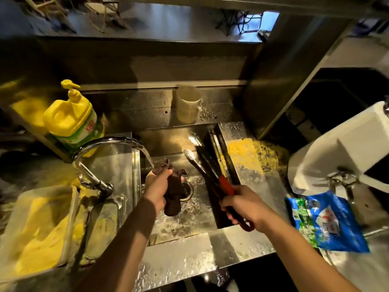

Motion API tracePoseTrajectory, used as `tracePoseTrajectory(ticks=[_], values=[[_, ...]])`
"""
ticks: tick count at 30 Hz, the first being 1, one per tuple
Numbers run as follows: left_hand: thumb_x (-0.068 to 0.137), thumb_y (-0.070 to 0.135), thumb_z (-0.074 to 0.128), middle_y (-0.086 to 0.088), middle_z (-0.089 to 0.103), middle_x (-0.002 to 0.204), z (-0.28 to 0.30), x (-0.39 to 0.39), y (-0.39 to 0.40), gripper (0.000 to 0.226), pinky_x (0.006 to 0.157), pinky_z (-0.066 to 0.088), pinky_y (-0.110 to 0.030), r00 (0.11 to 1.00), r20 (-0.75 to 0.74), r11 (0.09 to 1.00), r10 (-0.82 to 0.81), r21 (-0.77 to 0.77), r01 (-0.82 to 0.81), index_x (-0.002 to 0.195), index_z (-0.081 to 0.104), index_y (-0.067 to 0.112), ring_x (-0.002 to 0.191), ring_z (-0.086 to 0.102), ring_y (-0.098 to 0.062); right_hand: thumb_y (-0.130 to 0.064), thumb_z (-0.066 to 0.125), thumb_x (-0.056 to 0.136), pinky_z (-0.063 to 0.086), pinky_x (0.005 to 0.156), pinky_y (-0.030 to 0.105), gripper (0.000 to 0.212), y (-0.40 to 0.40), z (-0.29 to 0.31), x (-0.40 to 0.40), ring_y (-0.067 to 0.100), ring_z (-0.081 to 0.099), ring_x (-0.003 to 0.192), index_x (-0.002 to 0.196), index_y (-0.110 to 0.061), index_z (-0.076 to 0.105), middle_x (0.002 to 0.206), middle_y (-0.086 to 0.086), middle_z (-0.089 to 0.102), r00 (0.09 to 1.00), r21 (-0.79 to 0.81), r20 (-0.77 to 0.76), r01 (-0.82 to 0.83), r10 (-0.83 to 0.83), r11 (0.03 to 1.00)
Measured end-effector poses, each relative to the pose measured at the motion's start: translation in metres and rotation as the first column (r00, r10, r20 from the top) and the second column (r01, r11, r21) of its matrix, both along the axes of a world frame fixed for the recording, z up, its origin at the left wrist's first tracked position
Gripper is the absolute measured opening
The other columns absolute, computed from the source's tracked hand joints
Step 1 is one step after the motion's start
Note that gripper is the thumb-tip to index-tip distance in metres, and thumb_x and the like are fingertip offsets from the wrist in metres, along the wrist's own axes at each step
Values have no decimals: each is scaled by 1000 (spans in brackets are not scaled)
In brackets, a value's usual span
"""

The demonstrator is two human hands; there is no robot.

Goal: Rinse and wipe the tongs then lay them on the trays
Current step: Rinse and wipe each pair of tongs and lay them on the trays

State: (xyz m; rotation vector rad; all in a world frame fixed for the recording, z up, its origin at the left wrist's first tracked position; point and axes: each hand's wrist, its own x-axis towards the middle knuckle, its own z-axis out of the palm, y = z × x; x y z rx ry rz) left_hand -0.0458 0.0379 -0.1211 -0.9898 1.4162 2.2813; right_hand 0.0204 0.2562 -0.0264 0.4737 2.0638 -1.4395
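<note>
Right hand (242,204) grips the tongs (207,165), tips pointing away over the sink (189,222); left hand (156,182) clutches a wet cloth (173,192) just beside them.

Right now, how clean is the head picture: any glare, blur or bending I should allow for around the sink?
Head view: warm, dim light; bright glare on the metal tips of the red-handled tongs and on the wet steel sink rim. The yellow pump soap bottle and blue plastic packet look motion-smeared. Wide-angle bending curves the edges. Both hands and the dark wet cloth read clearly.
</note>
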Motion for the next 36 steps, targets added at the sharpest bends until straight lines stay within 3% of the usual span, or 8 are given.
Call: tracePoseTrajectory(ticks=[2, 5, 11, 18, 22, 25, 28, 36], values=[[94, 10, 64, -26, 71, 103, 11, 1, 10, 24, 79, 60, -57, 998, -35, 998, -49, -50, 48, 115, 54, 6, 82, 74, -37, -8, 60, 78, 44, 48, 28, 21, 9, -6, 6, 16, 54, 45, 92, -23, 65, 56, 2, 59, 979, 262, -152, -96, 139, 960], [93, 3, 62, -20, 74, 79, 25, 1, 37, 13, 56, 63, -40, 992, -84, 994, -89, -73, 83, 104, 62, 10, 58, 73, -28, -24, 61, 80, 51, 59, 30, 53, 30, -10, 20, 24, 69, 73, 129, -41, 57, 80, 3, 73, 909, 604, -275, -90, 313, 792], [92, 2, 60, -19, 72, 71, 58, 10, 141, 20, 45, 58, -36, 940, -147, 951, -307, -1, 310, 112, 62, 5, 48, 71, -29, -29, 57, 67, 45, 51, 19, 68, 98, 9, 63, 8, 60, 59, 130, -46, 37, 57, -18, 53, 888, 587, -440, 171, 135, 791], [89, -1, 63, -9, 73, 64, 114, 62, 297, 15, 45, 55, -26, 769, -304, 818, -562, -70, 570, 84, 67, 13, 48, 69, -21, -36, 54, 67, 47, 66, 29, 72, 204, 38, 145, 15, 68, 87, 132, -58, 35, 96, -7, 75, 791, 524, -605, 483, -93, 702], [93, 0, 55, -16, 70, 61, 141, 109, 381, 9, 45, 56, -30, 607, -335, 655, -721, -42, 755, 94, 62, 6, 45, 67, -23, -34, 50, 68, 43, 56, 12, 59, 269, 51, 201, -7, 58, 61, 116, -67, 43, 68, -34, 63, 742, 419, -617, 593, -263, 688], [93, -2, 53, -27, 67, 76, 151, 141, 434, 15, 62, 57, -41, 525, -366, 572, -768, -24, 820, 107, 58, 2, 54, 69, -31, -25, 61, 78, 41, 47, 15, 44, 314, 52, 236, 1, 57, 51, 105, -60, 56, 56, -11, 60, 701, 359, -587, 674, -405, 645], [94, 0, 56, -32, 64, 91, 157, 163, 482, 20, 49, 56, -36, 510, -327, 537, -796, 8, 844, 114, 54, 2, 53, 70, -32, -40, 64, 83, 45, 52, 23, 29, 354, 53, 258, 6, 60, 53, 94, -63, 52, 60, -5, 61, 660, 340, -576, 731, -483, 592], [89, 3, 66, -32, 73, 93, 167, 174, 582, 27, 60, 60, -43, 562, -289, 601, -775, -60, 797, 116, 63, 3, 61, 73, -36, -40, 46, 93, 39, 62, 32, 68, 470, 97, 244, 22, 59, 86, 155, -21, 26, 120, 12, 62, 699, 444, -484, 714, -526, 541]])
